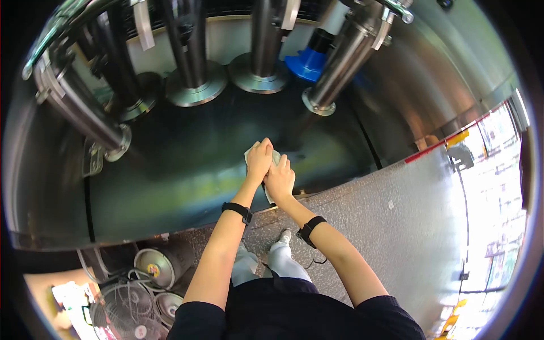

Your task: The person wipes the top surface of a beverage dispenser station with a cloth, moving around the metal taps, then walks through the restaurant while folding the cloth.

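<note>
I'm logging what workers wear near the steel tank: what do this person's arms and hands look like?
Both hands, left and right, are bare, without gloves. Each wrist carries a black strap band, left and right. The forearms are uncovered; short black sleeves end above the elbows. No markings are readable.

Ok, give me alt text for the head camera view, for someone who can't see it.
Seen from above, a person presses a pale cloth against a dark, shiny metal surface with both hands, left hand and right hand side by side. Steel pipes rise behind it; metal kegs and a fan stand on the floor below.
</note>
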`<action>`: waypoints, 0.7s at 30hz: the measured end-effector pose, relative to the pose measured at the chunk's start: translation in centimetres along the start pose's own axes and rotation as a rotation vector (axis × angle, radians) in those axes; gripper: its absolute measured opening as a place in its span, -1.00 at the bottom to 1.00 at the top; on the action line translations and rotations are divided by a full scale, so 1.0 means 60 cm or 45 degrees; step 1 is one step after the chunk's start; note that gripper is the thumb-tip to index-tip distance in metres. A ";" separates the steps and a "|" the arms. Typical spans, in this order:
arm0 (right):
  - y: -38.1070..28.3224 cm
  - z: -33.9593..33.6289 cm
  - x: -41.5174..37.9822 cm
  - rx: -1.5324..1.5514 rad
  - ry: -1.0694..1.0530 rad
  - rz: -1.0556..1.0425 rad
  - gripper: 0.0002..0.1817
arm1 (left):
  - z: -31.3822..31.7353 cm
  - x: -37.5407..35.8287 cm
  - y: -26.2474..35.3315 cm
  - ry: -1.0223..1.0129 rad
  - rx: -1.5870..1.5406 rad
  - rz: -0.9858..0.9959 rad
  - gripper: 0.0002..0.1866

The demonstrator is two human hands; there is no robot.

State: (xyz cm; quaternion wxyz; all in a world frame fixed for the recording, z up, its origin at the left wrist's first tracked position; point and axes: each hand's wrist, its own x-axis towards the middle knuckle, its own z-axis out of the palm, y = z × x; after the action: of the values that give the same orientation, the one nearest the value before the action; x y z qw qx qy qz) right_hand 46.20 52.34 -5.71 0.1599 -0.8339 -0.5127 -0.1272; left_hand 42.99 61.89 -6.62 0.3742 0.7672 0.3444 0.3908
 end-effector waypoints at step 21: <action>-0.368 0.011 -0.081 0.494 -0.061 -0.818 -0.61 | -0.407 -0.194 -0.129 0.719 0.188 -0.427 -0.83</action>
State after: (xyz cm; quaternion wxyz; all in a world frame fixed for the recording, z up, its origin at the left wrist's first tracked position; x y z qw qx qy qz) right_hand 24.32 58.02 -5.15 0.2548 -0.5877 -0.7662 -0.0520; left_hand 14.89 63.55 -7.01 0.2666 0.5864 0.5832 0.4949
